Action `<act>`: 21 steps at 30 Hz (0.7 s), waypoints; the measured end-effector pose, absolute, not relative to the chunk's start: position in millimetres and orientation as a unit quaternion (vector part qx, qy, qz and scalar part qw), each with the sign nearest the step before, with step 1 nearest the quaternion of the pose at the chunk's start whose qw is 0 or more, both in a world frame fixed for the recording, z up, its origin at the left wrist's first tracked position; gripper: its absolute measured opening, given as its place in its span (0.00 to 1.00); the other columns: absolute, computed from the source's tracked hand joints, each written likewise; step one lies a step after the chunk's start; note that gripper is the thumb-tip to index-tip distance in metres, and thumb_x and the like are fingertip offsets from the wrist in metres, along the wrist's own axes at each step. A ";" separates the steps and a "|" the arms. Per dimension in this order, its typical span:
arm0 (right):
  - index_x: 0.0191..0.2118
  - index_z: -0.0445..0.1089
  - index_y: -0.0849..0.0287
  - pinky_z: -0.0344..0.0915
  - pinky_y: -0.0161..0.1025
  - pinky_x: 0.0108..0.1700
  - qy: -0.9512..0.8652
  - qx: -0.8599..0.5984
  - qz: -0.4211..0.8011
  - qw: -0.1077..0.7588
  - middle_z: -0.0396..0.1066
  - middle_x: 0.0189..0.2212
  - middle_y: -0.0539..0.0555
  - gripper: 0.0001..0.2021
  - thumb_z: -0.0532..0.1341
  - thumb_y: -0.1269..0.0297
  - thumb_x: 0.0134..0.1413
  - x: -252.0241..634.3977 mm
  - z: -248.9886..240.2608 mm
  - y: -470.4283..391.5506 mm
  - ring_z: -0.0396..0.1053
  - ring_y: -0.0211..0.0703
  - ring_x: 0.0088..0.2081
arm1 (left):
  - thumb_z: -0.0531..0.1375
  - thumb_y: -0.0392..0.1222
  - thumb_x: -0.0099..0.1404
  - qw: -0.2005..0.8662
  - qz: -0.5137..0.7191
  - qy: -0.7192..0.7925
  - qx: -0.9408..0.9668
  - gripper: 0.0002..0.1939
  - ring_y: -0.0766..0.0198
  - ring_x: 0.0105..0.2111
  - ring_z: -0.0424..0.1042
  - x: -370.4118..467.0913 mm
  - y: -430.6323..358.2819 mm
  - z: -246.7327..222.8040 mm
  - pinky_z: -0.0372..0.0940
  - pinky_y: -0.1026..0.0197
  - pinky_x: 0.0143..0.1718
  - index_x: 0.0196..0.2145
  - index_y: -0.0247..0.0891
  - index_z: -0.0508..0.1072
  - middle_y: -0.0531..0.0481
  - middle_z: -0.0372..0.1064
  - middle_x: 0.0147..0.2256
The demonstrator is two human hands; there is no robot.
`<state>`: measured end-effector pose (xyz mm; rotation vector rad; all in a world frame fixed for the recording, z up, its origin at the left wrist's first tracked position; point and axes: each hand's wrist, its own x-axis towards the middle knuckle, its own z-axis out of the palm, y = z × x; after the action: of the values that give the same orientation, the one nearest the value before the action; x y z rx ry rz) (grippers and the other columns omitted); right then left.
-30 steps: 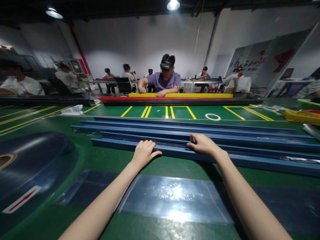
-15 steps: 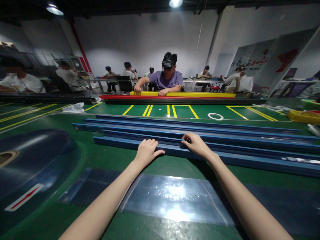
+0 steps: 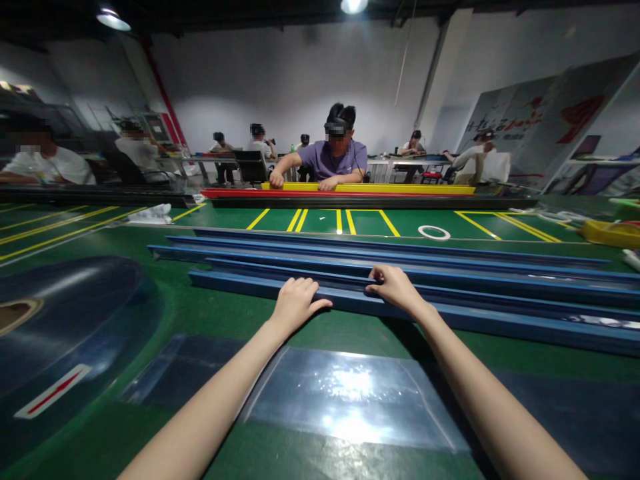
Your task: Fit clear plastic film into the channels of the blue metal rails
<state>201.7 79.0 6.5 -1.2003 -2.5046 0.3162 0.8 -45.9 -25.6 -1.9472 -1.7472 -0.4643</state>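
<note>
Several long blue channel bars lie side by side across the green table. My left hand (image 3: 296, 301) is wrapped over the nearest blue bar (image 3: 240, 284), fingertips over its top and thumb along its near side. To the right, my right hand (image 3: 393, 288) is at the same bar with thumb and index finger curled together at its channel; whether something small is between them is hidden. Behind, another blue bar (image 3: 225, 253) runs alongside. A clear plastic sheet (image 3: 350, 393) lies flat on the table under my forearms.
At the left sits a large roll of clear film (image 3: 75, 293) with a red-marked label. Beyond the bars are a white ring (image 3: 434, 233), black, red and yellow bars, and a person in purple (image 3: 335, 160) touching the yellow bar (image 3: 400, 189). A yellow tray (image 3: 613, 233) is at right.
The view has shifted very slightly. My right thumb and index finger have drawn a little closer together; my left hand keeps its place on the bar.
</note>
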 end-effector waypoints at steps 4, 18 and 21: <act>0.26 0.65 0.59 0.53 0.32 0.29 -0.884 -0.421 0.105 0.174 0.68 0.26 0.51 0.05 0.62 0.66 0.41 200.8 5.8 79.1 0.64 0.40 0.30 | 0.49 0.60 0.58 0.254 -0.173 -0.632 -0.711 0.23 0.62 0.29 0.65 0.2 -45.5 -27.3 0.51 0.61 0.31 0.26 0.36 0.66 0.50 0.67 0.26; 0.28 0.67 0.59 0.52 0.32 0.28 -0.903 -0.393 0.056 0.166 0.68 0.28 0.53 0.05 0.61 0.65 0.43 202.1 5.1 79.9 0.63 0.41 0.31 | 0.50 0.60 0.58 0.254 -0.177 -0.630 -0.712 0.22 0.62 0.31 0.64 1.4 -46.9 -26.4 0.53 0.61 0.32 0.29 0.36 0.67 0.49 0.67 0.29; 0.28 0.67 0.60 0.53 0.32 0.29 -0.905 -0.387 0.054 0.166 0.68 0.28 0.53 0.05 0.60 0.65 0.43 202.2 5.0 80.1 0.63 0.41 0.31 | 0.50 0.60 0.58 0.255 -0.181 -0.630 -0.711 0.22 0.62 0.31 0.64 1.1 -46.9 -26.9 0.53 0.60 0.32 0.29 0.36 0.67 0.49 0.67 0.29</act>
<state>202.2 80.1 5.0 -1.1033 -2.5787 0.1530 1.1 -46.9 -26.9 -1.9312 -1.7105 -0.4908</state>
